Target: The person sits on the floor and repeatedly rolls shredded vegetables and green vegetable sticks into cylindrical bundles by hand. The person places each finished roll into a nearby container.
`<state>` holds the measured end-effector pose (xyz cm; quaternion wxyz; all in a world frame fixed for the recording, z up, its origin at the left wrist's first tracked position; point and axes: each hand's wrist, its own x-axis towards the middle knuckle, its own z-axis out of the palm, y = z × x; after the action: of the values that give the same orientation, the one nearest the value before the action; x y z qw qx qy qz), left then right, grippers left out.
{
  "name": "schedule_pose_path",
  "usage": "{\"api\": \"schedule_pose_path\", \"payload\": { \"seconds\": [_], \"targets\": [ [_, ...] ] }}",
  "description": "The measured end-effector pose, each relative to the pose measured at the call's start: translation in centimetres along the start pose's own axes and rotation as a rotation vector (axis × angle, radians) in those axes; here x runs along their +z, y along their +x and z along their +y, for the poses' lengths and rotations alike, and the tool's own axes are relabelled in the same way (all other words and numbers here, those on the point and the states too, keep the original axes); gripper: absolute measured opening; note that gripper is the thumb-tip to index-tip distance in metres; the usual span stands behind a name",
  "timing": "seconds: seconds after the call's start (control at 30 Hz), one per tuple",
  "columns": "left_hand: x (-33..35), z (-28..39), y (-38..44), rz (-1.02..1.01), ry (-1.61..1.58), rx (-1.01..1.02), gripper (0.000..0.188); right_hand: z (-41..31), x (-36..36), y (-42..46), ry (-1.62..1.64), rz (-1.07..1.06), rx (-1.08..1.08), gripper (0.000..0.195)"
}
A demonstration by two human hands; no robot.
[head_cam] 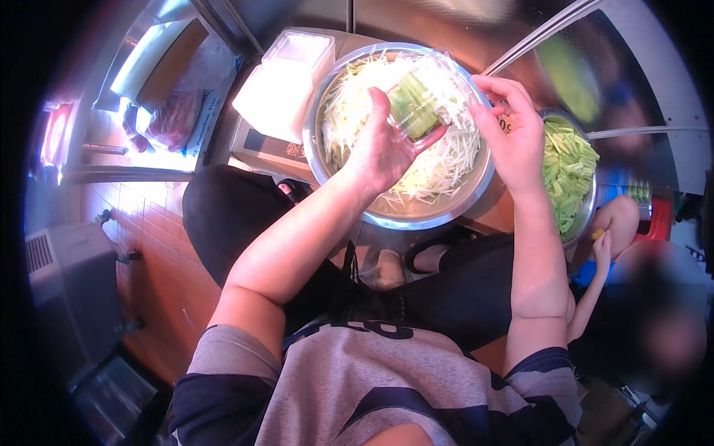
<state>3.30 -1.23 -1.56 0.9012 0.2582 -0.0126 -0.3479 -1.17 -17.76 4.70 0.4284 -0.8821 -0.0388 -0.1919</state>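
Note:
My left hand [385, 150] holds up a small clear plastic container [414, 106], its palm and fingers under it. Cut green vegetable pieces, perhaps celery stalks, lie inside. At the container's right side, the thumb and fingertips of my right hand [510, 120] pinch its thin clear edge, which looks like a raised lid; glare blurs the outline. Below both hands stands a wide metal bowl [413, 220] with pale shredded vegetable [452, 170] in it. The container hides part of the shreds.
A stack of clear plastic containers [284, 89] sits left of the bowl on a cardboard box [268, 148]. To the right, a second metal bowl [585, 220] holds green cut pieces [569, 167]. Another person's hand [601, 245] is beyond it. A metal panel [424, 22] rises behind.

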Motion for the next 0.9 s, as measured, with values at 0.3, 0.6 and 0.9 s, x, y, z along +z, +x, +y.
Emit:
{"api": "schedule_pose_path", "payload": {
  "seconds": [0.3, 0.6, 0.9],
  "targets": [
    [-0.2, -0.6, 0.2, -0.026, -0.047, -0.017, 0.086, 0.0, 1.3, 1.8, -0.338, -0.021, -0.095, 0.02],
    [0.3, 0.1, 0.1, 0.021, -0.157, -0.019, 0.082, -0.2, 1.5, 2.1, -0.438, 0.188, -0.401, 0.008],
    [-0.2, 0.2, -0.4, 0.109, -0.125, -0.024, 0.045, 1.6, -0.2, 1.5, 0.203, -0.041, 0.16, 0.027]
  ]
}}
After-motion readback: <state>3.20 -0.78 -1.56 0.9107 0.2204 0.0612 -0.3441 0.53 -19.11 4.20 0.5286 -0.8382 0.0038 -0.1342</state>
